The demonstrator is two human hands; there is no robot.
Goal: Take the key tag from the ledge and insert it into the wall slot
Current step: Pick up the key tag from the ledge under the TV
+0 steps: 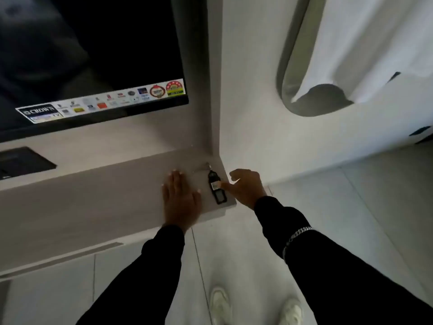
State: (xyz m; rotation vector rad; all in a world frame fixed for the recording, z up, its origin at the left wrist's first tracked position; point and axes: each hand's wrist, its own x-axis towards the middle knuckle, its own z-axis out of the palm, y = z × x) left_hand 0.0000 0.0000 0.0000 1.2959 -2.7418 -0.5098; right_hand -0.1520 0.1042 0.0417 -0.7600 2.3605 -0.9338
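The key tag (215,187) lay flat on the pale ledge (98,195), close to its right-hand end and just short of the corner where the ledge met the wall (253,118). Its long axis ran roughly away from the person, the far end tilted slightly left. At that far end a small metal ring or clip (208,165) pointed into the corner; the near end, a dark framed window, sat almost at the ledge's front edge. A small light label showed near its middle, too blurred to read.

I could not make out any wall slot; nothing in sight looked plainly like one. The dark screen (93,48) above the ledge was cut off at the top and left, and the strip of stickers (100,103) along its lower edge was mostly illegible apart from the word CROWN. A dark panel (22,161) at the far left was cut off too.

The left hand (181,198) rested palm down on the ledge, fingers together and stretched flat, holding nothing, just left of the tag and not touching it. The right hand (246,186) came in from the right over the ledge's end, loosely spread, the thumb reaching to the tag's right edge at the label, the other fingers curled above and gripping nothing. Both arms wore black sleeves, and a chain bracelet (295,238) circled the right one.
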